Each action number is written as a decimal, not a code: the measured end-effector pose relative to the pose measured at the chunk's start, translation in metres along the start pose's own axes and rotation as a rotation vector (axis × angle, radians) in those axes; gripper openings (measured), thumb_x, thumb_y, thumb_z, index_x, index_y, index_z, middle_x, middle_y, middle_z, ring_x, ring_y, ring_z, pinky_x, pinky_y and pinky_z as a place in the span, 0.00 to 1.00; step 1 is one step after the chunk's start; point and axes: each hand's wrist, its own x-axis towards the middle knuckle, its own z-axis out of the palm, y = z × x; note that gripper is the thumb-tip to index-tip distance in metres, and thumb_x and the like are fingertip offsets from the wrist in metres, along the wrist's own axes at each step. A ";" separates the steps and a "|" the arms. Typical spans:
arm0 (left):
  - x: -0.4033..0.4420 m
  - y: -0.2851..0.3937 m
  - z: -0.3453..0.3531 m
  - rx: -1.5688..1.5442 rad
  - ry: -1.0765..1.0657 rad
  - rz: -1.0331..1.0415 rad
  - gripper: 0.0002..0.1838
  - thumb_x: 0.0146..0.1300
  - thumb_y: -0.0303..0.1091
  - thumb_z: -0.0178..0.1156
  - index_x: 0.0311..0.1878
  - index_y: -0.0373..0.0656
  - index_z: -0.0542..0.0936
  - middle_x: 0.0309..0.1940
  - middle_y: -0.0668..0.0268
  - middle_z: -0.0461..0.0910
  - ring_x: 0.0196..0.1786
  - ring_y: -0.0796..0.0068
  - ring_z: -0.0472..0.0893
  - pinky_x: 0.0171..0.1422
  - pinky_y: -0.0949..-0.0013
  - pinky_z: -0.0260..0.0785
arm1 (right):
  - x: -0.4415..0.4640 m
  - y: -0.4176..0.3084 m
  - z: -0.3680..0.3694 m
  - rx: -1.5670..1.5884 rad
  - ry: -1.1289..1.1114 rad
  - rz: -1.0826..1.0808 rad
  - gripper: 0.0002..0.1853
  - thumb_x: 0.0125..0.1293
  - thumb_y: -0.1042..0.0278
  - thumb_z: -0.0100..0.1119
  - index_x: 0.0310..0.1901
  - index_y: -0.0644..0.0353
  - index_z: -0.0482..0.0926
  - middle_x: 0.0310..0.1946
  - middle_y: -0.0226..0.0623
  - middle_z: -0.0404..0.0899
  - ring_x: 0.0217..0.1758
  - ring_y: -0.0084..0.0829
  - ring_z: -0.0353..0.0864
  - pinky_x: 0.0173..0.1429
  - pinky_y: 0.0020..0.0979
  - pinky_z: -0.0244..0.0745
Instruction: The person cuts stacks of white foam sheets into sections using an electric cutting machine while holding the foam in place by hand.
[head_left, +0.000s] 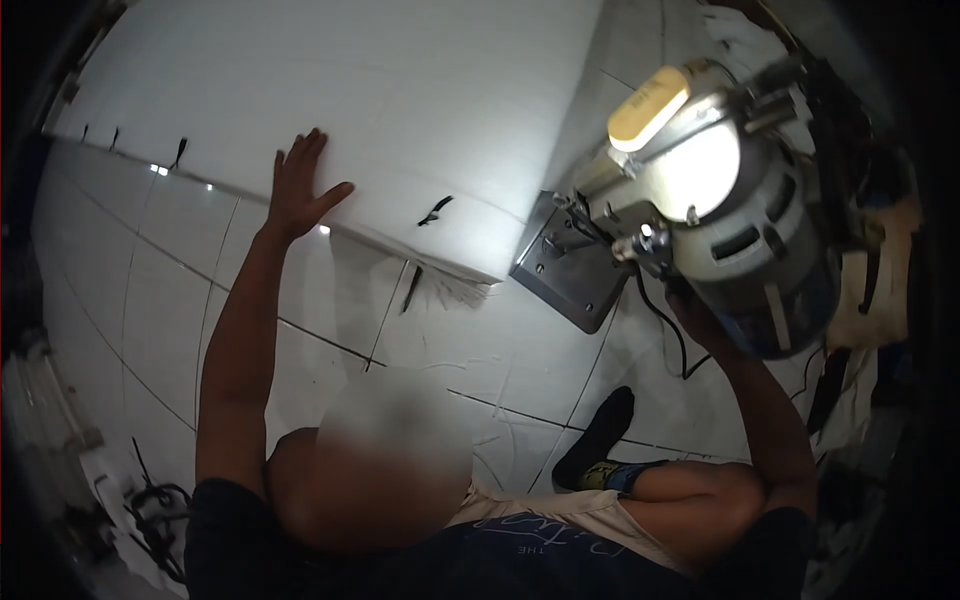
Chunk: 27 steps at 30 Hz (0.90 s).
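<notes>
My left hand [303,190] lies spread on the near edge of a large white foam-like slab [400,110], its fingers apart and pointing away from me. To the right stands a big cutting machine [735,230] with a rounded motor housing, a yellow-topped part [650,108] and a flat metal base plate [575,265] on the floor. The base plate is close to the slab's right corner. My right hand [690,305] is at the lower left side of the motor housing; its fingers are mostly hidden behind the machine.
Black marks [436,211] show on the slab. A black cable [684,350] runs down from the machine across the tiled floor [330,310]. My sock-covered foot [600,435] rests nearby. Dark tangled cords [155,505] lie at lower left, and a tan object [880,280] stands at far right.
</notes>
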 end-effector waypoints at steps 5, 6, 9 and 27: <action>0.004 0.000 0.003 -0.041 0.019 -0.012 0.43 0.64 0.57 0.62 0.74 0.40 0.62 0.77 0.54 0.59 0.80 0.51 0.52 0.81 0.40 0.33 | 0.029 0.042 -0.008 0.582 0.228 0.394 0.12 0.69 0.55 0.59 0.40 0.54 0.80 0.32 0.35 0.75 0.37 0.33 0.78 0.40 0.41 0.76; 0.005 -0.001 0.003 -0.050 0.029 -0.040 0.42 0.65 0.55 0.62 0.74 0.40 0.63 0.76 0.54 0.59 0.80 0.51 0.52 0.81 0.40 0.33 | 0.029 0.031 0.009 0.742 0.272 0.440 0.14 0.68 0.54 0.61 0.44 0.56 0.79 0.33 0.35 0.75 0.36 0.33 0.79 0.40 0.39 0.78; 0.009 -0.002 0.004 -0.071 0.029 -0.063 0.39 0.66 0.53 0.61 0.73 0.39 0.64 0.75 0.53 0.61 0.79 0.51 0.55 0.80 0.40 0.35 | 0.038 0.035 0.024 1.237 0.065 0.648 0.15 0.65 0.60 0.65 0.48 0.56 0.77 0.36 0.40 0.79 0.41 0.37 0.83 0.45 0.39 0.81; 0.085 0.070 -0.067 0.227 -0.062 0.004 0.26 0.68 0.42 0.63 0.61 0.34 0.75 0.60 0.49 0.76 0.63 0.50 0.75 0.67 0.56 0.68 | 0.068 0.061 0.075 1.353 0.145 0.561 0.18 0.63 0.58 0.64 0.53 0.54 0.81 0.50 0.39 0.83 0.56 0.40 0.82 0.62 0.38 0.78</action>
